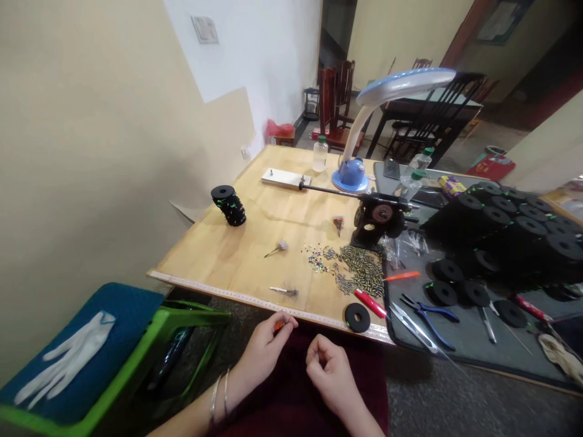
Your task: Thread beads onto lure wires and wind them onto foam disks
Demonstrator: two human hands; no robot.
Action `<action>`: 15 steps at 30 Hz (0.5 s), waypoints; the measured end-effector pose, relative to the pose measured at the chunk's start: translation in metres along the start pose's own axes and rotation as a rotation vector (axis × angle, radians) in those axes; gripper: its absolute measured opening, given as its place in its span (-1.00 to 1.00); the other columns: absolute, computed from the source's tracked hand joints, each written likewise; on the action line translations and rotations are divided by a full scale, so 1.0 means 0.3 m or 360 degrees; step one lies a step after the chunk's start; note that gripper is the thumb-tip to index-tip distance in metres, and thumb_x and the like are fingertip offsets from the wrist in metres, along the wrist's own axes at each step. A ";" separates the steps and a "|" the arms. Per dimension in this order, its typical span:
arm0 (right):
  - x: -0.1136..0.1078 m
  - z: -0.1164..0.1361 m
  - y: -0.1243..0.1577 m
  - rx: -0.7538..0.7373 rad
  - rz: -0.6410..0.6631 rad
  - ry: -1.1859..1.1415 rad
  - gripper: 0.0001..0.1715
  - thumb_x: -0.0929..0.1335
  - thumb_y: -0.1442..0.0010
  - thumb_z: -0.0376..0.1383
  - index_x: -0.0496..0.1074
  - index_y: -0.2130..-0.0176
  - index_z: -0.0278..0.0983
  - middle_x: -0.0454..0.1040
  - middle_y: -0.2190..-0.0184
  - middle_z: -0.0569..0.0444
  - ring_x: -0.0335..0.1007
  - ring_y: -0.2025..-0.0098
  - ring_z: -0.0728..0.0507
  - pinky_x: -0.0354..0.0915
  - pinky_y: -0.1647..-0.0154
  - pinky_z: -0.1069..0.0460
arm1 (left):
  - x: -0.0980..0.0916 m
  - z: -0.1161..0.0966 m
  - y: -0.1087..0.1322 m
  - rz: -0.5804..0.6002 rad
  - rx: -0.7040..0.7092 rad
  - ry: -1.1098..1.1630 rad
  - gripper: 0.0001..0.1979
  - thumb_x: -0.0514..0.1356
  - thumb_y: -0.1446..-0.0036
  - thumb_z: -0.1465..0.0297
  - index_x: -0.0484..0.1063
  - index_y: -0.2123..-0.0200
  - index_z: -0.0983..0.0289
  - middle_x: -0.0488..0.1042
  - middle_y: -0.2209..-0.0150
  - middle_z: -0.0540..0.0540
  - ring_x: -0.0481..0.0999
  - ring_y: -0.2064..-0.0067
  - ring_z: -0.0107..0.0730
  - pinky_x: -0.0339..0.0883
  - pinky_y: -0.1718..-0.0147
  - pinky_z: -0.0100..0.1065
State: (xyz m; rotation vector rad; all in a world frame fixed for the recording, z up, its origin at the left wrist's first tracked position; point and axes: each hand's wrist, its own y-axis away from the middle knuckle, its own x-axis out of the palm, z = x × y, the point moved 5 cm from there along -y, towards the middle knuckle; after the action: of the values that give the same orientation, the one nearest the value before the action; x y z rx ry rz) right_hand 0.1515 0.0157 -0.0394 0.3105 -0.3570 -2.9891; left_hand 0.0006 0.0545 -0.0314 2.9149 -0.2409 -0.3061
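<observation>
My left hand (268,341), with two bangles at its wrist, is closed just off the table's front edge. A small orange thing (277,326) shows between its fingers; its kind is unclear. Beside it my right hand (331,367) is curled with thumb and fingertips pinched together; anything in it is too small to make out. Nearest on the table lie a small fluffy tuft on a white stick (285,291), a black foam ring (357,317) and a red-handled tool (370,303). Farther in are another fluffy tuft (282,245) and a heap of small metallic beads (364,270).
A stack of black foam rings (230,206) stands at left. A black crank device (380,215) and blue lamp (350,175) stand behind the beads. The grey mat (401,321) holds pliers (435,325), tweezers (414,328) and many foam rings. A green stool (113,370) bears a glove.
</observation>
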 end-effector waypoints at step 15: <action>0.003 -0.057 0.002 0.0364 -0.0049 -0.0726 -0.75 0.35 -0.04 -0.16 0.23 0.48 -0.25 0.21 0.77 0.30 -0.12 0.71 0.09 -0.19 0.66 0.16 | -0.015 0.007 0.035 0.0301 -0.0197 -0.0002 -0.81 0.15 -0.09 0.29 0.49 0.36 0.28 0.46 0.47 0.02 0.40 0.39 -0.32 0.28 0.31 -0.34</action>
State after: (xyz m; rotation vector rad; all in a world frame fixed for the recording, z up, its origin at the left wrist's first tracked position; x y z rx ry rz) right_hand 0.1544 0.0112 -0.0557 -0.3605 -0.7429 -3.0259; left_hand -0.0056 0.0447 -0.0304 2.7446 -0.4762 -0.2820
